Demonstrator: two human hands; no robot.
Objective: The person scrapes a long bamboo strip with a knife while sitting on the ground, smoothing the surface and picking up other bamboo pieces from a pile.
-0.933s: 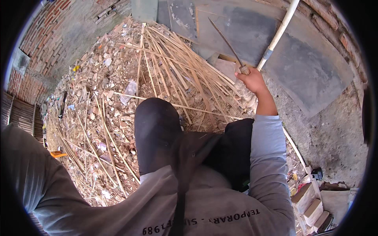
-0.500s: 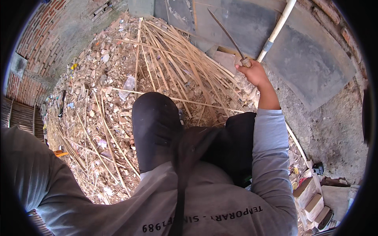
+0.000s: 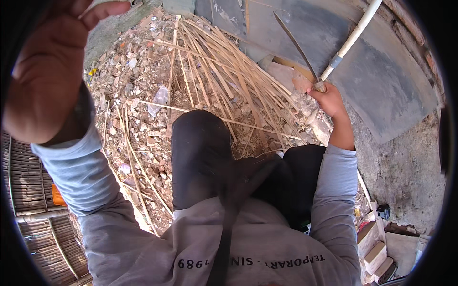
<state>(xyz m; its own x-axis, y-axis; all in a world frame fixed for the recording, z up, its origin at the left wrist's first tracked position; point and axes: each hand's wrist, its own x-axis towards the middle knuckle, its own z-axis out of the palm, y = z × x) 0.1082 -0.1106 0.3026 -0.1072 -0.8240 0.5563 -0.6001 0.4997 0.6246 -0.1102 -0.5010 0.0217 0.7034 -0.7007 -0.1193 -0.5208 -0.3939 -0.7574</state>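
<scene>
My right hand [image 3: 330,101] is closed round the short handle of a machete [image 3: 299,46], whose long, thin, dark blade points up and to the left. At the upper left my left hand [image 3: 50,78] is raised close to the camera, its visible fingers apart and nothing in its palm; some fingertips run out of the picture. Ahead of my knees lies a fanned heap of split bamboo strips [image 3: 238,78]. One long strip [image 3: 191,113] crosses just beyond my left knee.
Rubble and wood chips [image 3: 138,90] cover the ground. A pale pole [image 3: 355,35] leans by grey sheets [image 3: 386,71] at the right. Brick-like blocks [image 3: 374,257] lie at the lower right. On the left are a slatted bamboo panel [image 3: 33,176] and an orange object [image 3: 58,195].
My left hand has come into view, raised at the upper left. My right hand still grips the machete. The whole view has shifted slightly.
</scene>
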